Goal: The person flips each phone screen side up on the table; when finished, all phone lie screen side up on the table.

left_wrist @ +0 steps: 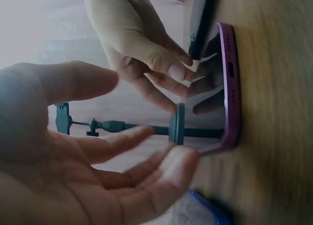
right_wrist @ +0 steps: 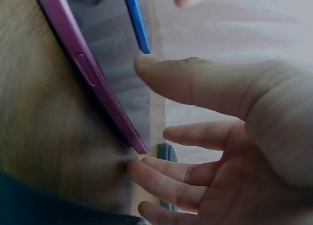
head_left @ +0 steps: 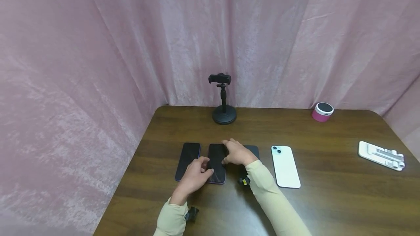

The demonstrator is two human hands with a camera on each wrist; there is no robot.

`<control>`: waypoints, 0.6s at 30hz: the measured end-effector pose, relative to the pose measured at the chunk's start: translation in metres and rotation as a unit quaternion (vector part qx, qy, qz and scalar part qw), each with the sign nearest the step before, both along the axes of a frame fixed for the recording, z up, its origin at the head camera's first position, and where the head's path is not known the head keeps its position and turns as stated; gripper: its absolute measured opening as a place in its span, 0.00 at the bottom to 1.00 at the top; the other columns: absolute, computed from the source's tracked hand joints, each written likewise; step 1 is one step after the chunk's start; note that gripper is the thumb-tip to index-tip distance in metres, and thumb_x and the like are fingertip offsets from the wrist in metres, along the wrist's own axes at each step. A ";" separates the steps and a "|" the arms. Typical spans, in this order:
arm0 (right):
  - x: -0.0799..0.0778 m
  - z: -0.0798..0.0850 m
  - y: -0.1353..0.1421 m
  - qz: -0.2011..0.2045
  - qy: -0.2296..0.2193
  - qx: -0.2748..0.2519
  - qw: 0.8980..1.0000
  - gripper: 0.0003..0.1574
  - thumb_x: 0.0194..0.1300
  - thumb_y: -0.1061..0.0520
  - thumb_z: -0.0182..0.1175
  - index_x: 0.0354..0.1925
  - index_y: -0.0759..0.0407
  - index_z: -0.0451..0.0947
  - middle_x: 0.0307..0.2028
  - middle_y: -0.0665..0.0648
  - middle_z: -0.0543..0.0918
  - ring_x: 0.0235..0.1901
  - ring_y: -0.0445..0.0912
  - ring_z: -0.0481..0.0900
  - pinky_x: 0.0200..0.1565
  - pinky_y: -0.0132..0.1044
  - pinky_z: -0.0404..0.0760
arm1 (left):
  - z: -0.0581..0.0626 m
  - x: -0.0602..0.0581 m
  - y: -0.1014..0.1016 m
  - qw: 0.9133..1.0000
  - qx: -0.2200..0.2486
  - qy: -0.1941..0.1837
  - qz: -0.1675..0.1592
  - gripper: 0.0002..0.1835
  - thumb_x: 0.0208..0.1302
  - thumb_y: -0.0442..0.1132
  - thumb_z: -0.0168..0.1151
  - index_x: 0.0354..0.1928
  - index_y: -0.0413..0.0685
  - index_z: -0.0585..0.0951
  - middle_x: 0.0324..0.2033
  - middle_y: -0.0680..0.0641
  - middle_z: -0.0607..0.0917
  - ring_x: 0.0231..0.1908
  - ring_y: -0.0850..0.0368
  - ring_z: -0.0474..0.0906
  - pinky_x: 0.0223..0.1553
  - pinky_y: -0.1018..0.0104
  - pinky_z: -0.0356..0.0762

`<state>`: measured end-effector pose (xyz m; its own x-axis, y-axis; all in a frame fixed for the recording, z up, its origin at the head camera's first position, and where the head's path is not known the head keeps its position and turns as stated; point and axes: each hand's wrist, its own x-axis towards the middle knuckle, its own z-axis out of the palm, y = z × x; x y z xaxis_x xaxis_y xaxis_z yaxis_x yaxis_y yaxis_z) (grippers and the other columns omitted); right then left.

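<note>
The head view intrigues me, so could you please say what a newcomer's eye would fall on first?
Probably the bare left hand and right hand close to the flat, dark-screened phone with purple edges on the brown wooden table. Next might come the flat, whitish rectangular phone lying to their right, bright against the table. Behind them stands a black, round-based holder before the pink curtain.

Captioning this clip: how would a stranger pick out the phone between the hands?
On the brown table, a black stand rises near the far edge. Nearer the person, the phone lies screen up between the left hand and the right hand. Its magenta frame sets it apart from the blue-edged phone on its left.
</note>
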<state>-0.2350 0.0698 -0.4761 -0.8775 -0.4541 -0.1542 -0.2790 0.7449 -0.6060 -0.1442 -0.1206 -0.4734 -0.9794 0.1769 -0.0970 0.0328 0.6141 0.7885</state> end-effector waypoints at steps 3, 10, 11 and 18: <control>0.001 0.003 0.006 -0.002 0.007 -0.009 1.000 0.45 0.57 0.57 0.76 0.68 0.69 0.70 0.55 0.66 0.78 0.54 0.59 0.76 0.55 0.54 0.76 | 0.003 0.001 0.006 1.000 0.021 0.021 -0.004 0.22 0.67 0.36 0.65 0.60 0.34 0.77 0.51 0.35 0.78 0.47 0.43 0.79 0.48 0.47 0.78; -0.001 0.010 0.024 -0.028 0.010 -0.077 0.997 0.35 0.67 0.56 0.67 0.67 0.69 0.70 0.60 0.70 0.78 0.59 0.62 0.77 0.58 0.58 0.75 | 0.002 -0.006 0.024 0.997 0.050 0.055 -0.024 0.20 0.64 0.33 0.66 0.57 0.35 0.79 0.48 0.38 0.81 0.43 0.49 0.81 0.43 0.56 0.80; -0.001 0.011 0.027 -0.029 0.010 -0.085 0.996 0.35 0.67 0.57 0.67 0.67 0.70 0.70 0.60 0.71 0.77 0.59 0.63 0.76 0.58 0.58 0.75 | 0.002 -0.007 0.027 0.997 0.052 0.056 -0.028 0.20 0.63 0.33 0.67 0.57 0.36 0.79 0.48 0.39 0.82 0.42 0.50 0.81 0.43 0.57 0.80; 0.004 0.012 0.050 -0.041 0.005 -0.088 0.995 0.35 0.68 0.58 0.65 0.67 0.72 0.68 0.61 0.73 0.75 0.61 0.65 0.74 0.58 0.60 0.74 | 0.003 -0.012 0.047 0.996 0.045 0.032 -0.074 0.26 0.61 0.33 0.70 0.61 0.37 0.76 0.51 0.40 0.81 0.47 0.48 0.80 0.45 0.56 0.81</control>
<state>-0.2305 0.1194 -0.4646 -0.9135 -0.4007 -0.0699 -0.2283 0.6474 -0.7272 -0.1561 -0.0741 -0.4708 -0.9455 0.3253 -0.0127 0.1695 0.5252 0.8339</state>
